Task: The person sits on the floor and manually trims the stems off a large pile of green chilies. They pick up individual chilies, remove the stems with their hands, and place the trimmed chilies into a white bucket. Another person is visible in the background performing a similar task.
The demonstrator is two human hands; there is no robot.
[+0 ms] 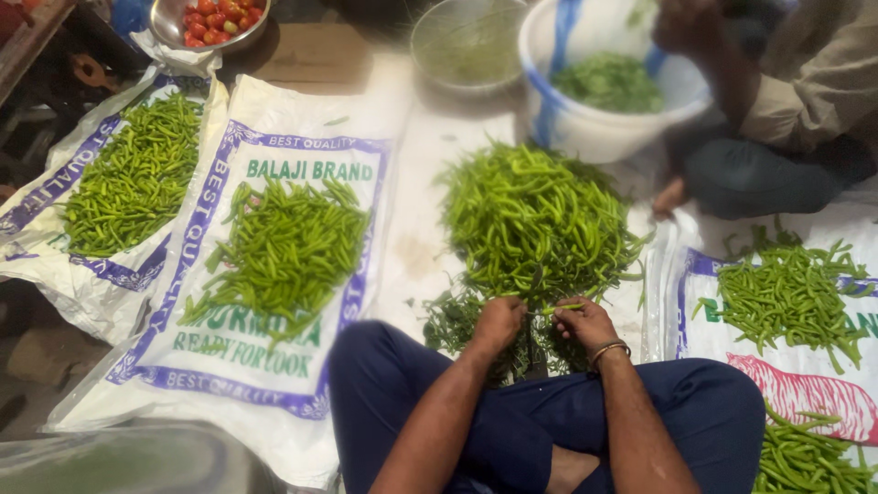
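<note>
Two hands meet low in the middle of the head view, both forearms coming up from the crossed legs in dark blue trousers. The left hand (498,322) is curled into a loose fist, knuckles up, fingers closed on one end of a green chilli (560,309). The right hand (585,322), with a metal bangle (610,349) on the wrist, pinches the other end between thumb and fingertips. The chilli lies level between the two hands, thin, pale green and roughly straight, held just above a dark litter of stems (457,320) on the floor in front of the knees.

Just beyond the hands rises a big heap of chillies (535,215), bright green and tangled, on a bare white sheet. To the left, a smaller pile (283,247) lies on a printed white sack (274,119), and another pile (137,178) on a second sack further left. To the right, more chillies (786,293) spread over a sack with a pink print. At the top stand a white bucket (594,128) holding greens, a clear bowl (468,46), and a steel bowl of small red tomatoes (212,18). Another person sits at the upper right, a bare foot (672,197) on the floor.
</note>
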